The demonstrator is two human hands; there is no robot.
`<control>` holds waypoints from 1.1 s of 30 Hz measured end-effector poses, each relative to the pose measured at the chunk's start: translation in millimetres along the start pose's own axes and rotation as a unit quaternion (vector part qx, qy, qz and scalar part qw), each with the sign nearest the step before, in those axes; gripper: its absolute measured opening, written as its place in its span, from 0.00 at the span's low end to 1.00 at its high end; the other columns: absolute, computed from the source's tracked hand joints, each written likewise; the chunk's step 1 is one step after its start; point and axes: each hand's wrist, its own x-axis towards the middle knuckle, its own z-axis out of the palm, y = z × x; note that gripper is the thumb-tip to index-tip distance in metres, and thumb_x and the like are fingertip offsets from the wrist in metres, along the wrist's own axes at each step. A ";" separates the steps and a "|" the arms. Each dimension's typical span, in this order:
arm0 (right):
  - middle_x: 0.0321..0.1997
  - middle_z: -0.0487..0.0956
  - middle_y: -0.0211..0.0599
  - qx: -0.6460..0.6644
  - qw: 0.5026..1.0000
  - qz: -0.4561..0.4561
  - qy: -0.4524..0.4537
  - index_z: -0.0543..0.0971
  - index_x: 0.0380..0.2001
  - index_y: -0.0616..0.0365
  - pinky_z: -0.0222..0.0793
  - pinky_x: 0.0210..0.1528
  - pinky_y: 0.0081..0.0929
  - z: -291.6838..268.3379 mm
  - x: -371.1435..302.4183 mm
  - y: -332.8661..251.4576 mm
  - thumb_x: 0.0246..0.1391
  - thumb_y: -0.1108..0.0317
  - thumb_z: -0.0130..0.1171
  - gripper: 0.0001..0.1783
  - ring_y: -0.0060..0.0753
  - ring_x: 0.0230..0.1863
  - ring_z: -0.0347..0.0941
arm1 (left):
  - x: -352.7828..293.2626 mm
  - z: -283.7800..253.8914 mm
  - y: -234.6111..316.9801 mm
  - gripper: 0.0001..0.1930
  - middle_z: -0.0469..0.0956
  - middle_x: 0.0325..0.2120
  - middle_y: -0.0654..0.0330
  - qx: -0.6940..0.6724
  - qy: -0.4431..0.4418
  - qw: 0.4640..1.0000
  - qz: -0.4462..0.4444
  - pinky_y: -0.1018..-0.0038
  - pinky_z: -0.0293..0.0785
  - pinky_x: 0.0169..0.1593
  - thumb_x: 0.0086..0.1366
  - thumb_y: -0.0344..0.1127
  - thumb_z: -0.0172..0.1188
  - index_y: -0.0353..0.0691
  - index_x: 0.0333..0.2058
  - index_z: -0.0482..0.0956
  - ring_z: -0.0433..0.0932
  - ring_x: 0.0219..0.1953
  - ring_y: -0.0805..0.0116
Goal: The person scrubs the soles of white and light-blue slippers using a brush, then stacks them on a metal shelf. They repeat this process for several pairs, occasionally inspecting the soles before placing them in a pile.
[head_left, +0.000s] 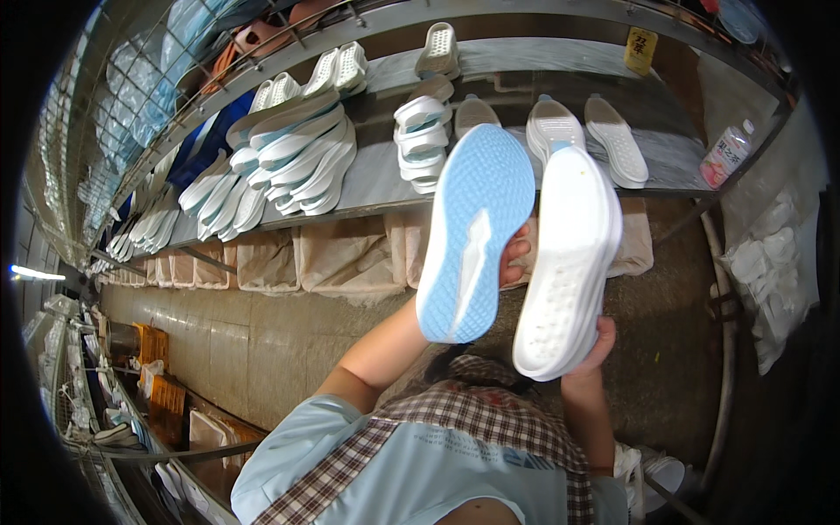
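Note:
My left hand is closed on a shoe sole whose light blue patterned underside faces me, with a white strip along its middle. Most of that hand is hidden behind the sole; only fingers show past its right edge. In my right hand is a white shoe sole, its hollow inner side with small pits turned up. Layered edges show along its right side, and I cannot tell if it is more than one piece. The two soles are held upright side by side before the shelf.
A long grey shelf carries a heap of white and blue soles, a short stack and single soles. A bottle stands at its right end, a yellow package behind. Below are lined bins; wire racks rise left.

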 end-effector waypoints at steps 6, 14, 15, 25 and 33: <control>0.65 0.57 0.46 -0.105 0.991 0.000 0.081 0.48 0.66 0.52 0.53 0.66 0.43 -26.1 -9.4 0.3 0.45 0.64 0.46 0.43 0.45 0.65 0.55 | 23.2 10.0 -31.2 0.41 0.58 0.58 0.52 0.221 0.133 0.961 -0.097 0.66 0.69 0.53 0.65 0.38 0.56 0.44 0.66 0.35 0.66 0.55 0.63; 0.60 0.65 0.45 -0.184 0.972 0.061 0.132 0.49 0.65 0.57 0.72 0.52 0.35 -58.5 -20.3 -32.3 0.55 0.54 0.56 0.42 0.38 0.56 0.69 | 35.7 18.7 -80.5 0.45 0.55 0.60 0.49 0.359 0.106 0.918 -0.133 0.65 0.58 0.61 0.61 0.35 0.60 0.42 0.66 0.34 0.58 0.60 0.59; 0.59 0.67 0.45 -0.150 0.979 0.045 0.132 0.51 0.65 0.57 0.72 0.52 0.35 -57.0 -26.5 -34.5 0.54 0.55 0.57 0.41 0.38 0.55 0.70 | 39.7 16.3 -80.7 0.46 0.54 0.60 0.49 0.373 0.160 0.905 -0.131 0.63 0.55 0.62 0.60 0.38 0.60 0.42 0.66 0.35 0.56 0.62 0.57; 0.62 0.65 0.46 -0.262 0.952 -0.081 0.133 0.54 0.64 0.60 0.64 0.59 0.42 -88.6 -67.3 -40.1 0.23 0.64 0.74 0.60 0.42 0.61 0.65 | 170.5 -46.7 -13.3 0.44 0.47 0.64 0.50 0.221 0.386 0.885 -0.141 0.41 0.46 0.60 0.56 0.56 0.60 0.52 0.64 0.45 0.48 0.65 0.45; 0.62 0.64 0.45 -0.114 0.954 0.023 0.276 0.53 0.64 0.58 0.64 0.59 0.43 -122.0 -53.0 -31.0 0.27 0.54 0.74 0.61 0.45 0.61 0.64 | 142.6 -37.5 -13.2 0.24 0.65 0.51 0.56 0.215 0.283 0.921 -0.159 0.54 0.69 0.47 0.63 0.35 0.53 0.49 0.56 0.57 0.68 0.51 0.57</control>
